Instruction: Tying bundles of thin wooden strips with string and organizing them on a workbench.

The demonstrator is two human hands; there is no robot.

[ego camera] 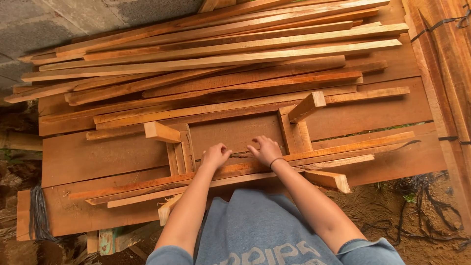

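Looking down from head height onto a stack of wide reddish-brown planks serving as a bench (373,115). Surface: rough-sawn, unpainted, boards overlapping at slight angles. A loose pile of long thin slats (221,54) lies across the far half, fanned out, ends uneven.

Centre of bench: small wooden frame (235,132) lying upside down, four short legs pointing up and outward; flat panel visible between its rails. Two long slats (343,147) run across the near edge of the frame.

Left hand (215,156): fingers curled, resting on the near rail of the frame; cannot tell whether it grips anything. Right hand (266,149): fingers partly bent, pressed down on the same rail just beside the left hand, not closed round it. Dark band on the right wrist. Hands near each other, not touching.

Surroundings: outdoor or open shed. Grey concrete block wall (64,19) at upper left. Bare brown earth (382,206) at lower right with dark roots or wires on it. More stacked timber (449,64) along the right edge, bound with a dark strap. Grey garment at bottom of view.
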